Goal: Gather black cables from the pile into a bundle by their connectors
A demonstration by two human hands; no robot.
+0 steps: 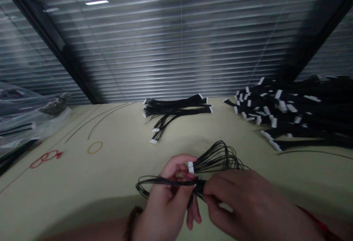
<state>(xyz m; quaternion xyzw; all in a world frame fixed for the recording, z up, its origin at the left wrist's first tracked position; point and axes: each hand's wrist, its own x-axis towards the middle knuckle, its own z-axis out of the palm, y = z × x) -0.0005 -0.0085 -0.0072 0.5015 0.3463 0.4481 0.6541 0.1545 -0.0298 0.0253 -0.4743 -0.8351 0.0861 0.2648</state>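
Note:
My left hand (167, 197) and my right hand (242, 204) both grip a bundle of thin black wires (217, 159) above the pale yellow-green tabletop (82, 185). White plastic connectors (191, 167) end the bundle at my left fingertips, with most of them hidden behind the fingers. Wire loops fan out behind the hands, and more loops curve out to the left. My right fingers pinch the wires close to my left hand. A tidy bunch of connector-ended black wires (176, 109) lies farther ahead on the table.
A large heap of black wires with white connectors (286, 112) covers the right side of the table. Clear plastic bags (24, 112) holding wires lie at the left. Red rubber bands (45, 159), an orange rubber band (95, 147) and two loose thin wires (96, 121) lie on the table. Slatted blinds (176, 42) stand behind it.

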